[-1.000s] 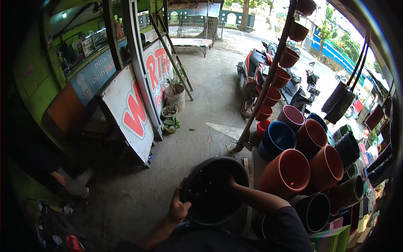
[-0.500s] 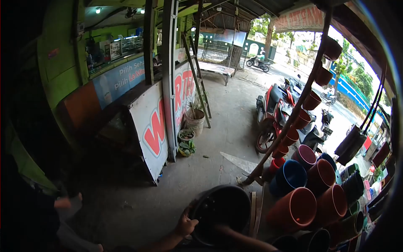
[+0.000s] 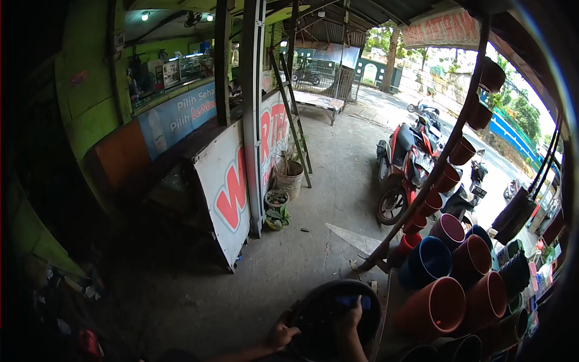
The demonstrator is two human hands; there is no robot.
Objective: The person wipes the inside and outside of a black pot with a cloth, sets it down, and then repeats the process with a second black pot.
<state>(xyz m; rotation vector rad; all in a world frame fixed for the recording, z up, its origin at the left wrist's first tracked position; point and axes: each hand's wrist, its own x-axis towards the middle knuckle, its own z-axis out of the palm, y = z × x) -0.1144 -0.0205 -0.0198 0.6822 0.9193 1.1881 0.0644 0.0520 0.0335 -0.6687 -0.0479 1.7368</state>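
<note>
- Both hands hold the black pot [image 3: 335,320], low in view: the left hand [image 3: 281,333] curls over its near rim, thumb inside, seemingly bracing it.
- Right hand [image 3: 347,317] lies inside the pot, fingers spread flat against its wall.
- Terracotta pots [image 3: 449,301] lie stacked on their sides just right.
- Parked motorbike [image 3: 403,172] stands beyond.

Premises: an open-fronted roadside shop selling plant pots. Stacked terracotta pots [image 3: 449,304] and blue pots [image 3: 429,259] lie on their sides at near right; more pots hang along a slanted pole [image 3: 443,158]. Far right, parked motorbikes [image 3: 403,169] stand by the street. A painted signboard [image 3: 232,187] stands left.
</note>
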